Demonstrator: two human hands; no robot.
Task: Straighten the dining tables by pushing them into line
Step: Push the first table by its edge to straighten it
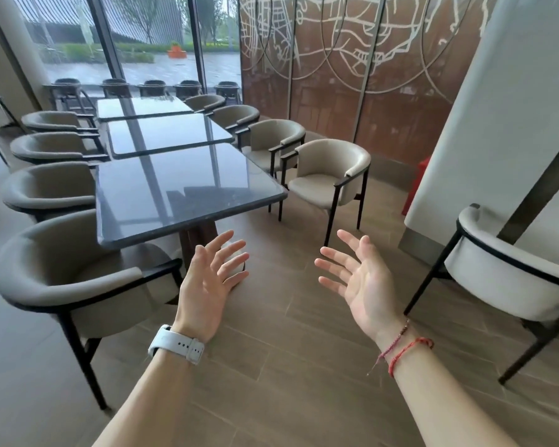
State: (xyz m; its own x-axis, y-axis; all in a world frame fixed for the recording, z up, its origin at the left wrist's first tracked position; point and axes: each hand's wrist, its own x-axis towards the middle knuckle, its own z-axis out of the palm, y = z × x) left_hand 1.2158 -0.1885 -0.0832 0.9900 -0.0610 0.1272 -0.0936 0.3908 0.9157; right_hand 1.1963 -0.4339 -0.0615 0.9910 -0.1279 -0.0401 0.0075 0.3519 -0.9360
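Note:
Three dark glossy dining tables stand end to end, running away toward the window. The nearest table (181,191) is skewed, its right corner sticking out past the middle table (165,133); the far table (139,107) lies behind that. My left hand (210,275), with a white watch on the wrist, hovers palm up below the nearest table's front edge, touching nothing. My right hand (359,279), with red string bracelets, is held out over the floor to the right, fingers spread and empty.
Beige tub chairs line both sides of the tables: one close at my left (75,279), one at the right corner (333,175), another at far right (510,269). A white pillar (504,124) stands at the right. Tiled floor lies beneath my hands.

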